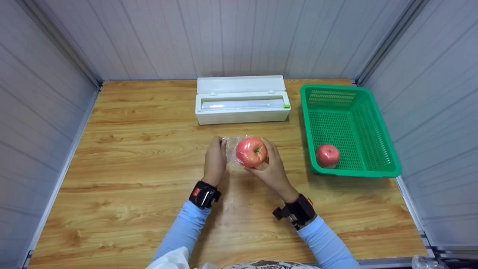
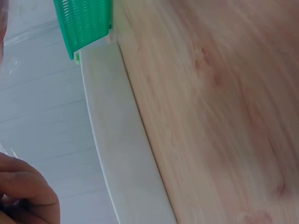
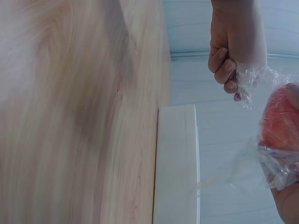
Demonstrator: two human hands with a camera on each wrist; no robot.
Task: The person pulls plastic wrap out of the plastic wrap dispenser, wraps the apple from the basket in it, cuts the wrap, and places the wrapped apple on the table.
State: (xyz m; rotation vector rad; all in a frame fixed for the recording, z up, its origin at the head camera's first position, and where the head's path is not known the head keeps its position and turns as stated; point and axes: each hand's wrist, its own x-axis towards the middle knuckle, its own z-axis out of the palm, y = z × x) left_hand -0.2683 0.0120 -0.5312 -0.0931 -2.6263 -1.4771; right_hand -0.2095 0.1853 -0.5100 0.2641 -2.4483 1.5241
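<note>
A red apple (image 1: 251, 152) with clear plastic wrap round it is gripped by my right hand (image 1: 273, 170), its stem end facing up and right. Off to the left, my left hand (image 1: 215, 158) pinches a bunched end of the plastic wrap (image 1: 232, 147), which stretches between that hand and the apple. In the right wrist view the left hand (image 3: 233, 51) has curled fingers round the wrap's edge, and a loose flap of wrap (image 3: 247, 168) hangs below the apple (image 3: 280, 122). The left wrist view shows only curled fingers (image 2: 28, 186) at its corner.
Behind the hands stands a white wrap dispenser box (image 1: 242, 117), lid up, a roll of film (image 1: 242, 104) inside. At the right a green basket (image 1: 373, 173) holds another apple (image 1: 328, 156). Panel walls (image 1: 239, 37) enclose the wooden table (image 1: 130, 168) at the back and sides.
</note>
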